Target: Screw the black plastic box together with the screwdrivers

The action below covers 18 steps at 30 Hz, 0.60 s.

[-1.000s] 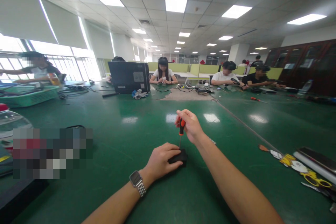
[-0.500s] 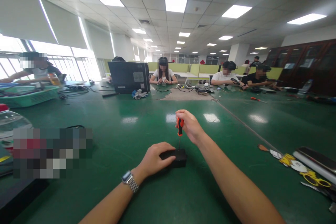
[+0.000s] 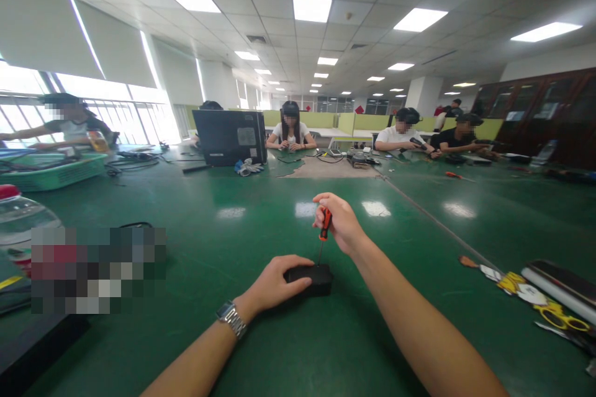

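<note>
A small black box (image 3: 313, 277) lies on the green table (image 3: 233, 242) in front of me. My left hand (image 3: 274, 285), with a metal watch on the wrist, rests on its left side and holds it down with curled fingers. My right hand (image 3: 339, 222) is closed around a small screwdriver with an orange and black handle (image 3: 325, 224). The screwdriver stands nearly upright, slightly tilted, and its thin shaft points down onto the top of the box.
Scissors and flat tools (image 3: 549, 307) lie at the right edge. A plastic bottle (image 3: 18, 223) stands at the far left. A laptop (image 3: 230, 136), a green basket (image 3: 51, 170) and several seated people are at the far side.
My left hand slid back off the top of the box to its left side, uncovering more of it. The screwdriver handle tilted slightly to the right while staying on the box.
</note>
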### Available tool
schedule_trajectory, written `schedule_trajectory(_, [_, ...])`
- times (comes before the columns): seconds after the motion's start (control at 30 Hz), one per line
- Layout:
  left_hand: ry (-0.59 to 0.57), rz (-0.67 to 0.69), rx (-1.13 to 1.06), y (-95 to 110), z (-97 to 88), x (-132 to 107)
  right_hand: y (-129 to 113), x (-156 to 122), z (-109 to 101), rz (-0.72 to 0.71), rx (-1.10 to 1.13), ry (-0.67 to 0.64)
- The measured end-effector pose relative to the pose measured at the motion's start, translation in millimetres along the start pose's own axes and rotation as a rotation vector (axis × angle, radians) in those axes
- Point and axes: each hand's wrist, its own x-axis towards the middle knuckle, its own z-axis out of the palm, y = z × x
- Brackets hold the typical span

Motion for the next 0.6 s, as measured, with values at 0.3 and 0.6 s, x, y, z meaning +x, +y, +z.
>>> schedule_trajectory(0.3, [-0.003,-0.007,-0.02,-1.2,1.1,-0.5,-1.6,-2.5,3.7,0.047,-0.064,0.002])
schedule_trajectory(0.6, [0.002,-0.029,-0.015,-1.0,1.7,-0.9,3.9,-0.2,-0.2,0.045,-0.061,0.033])
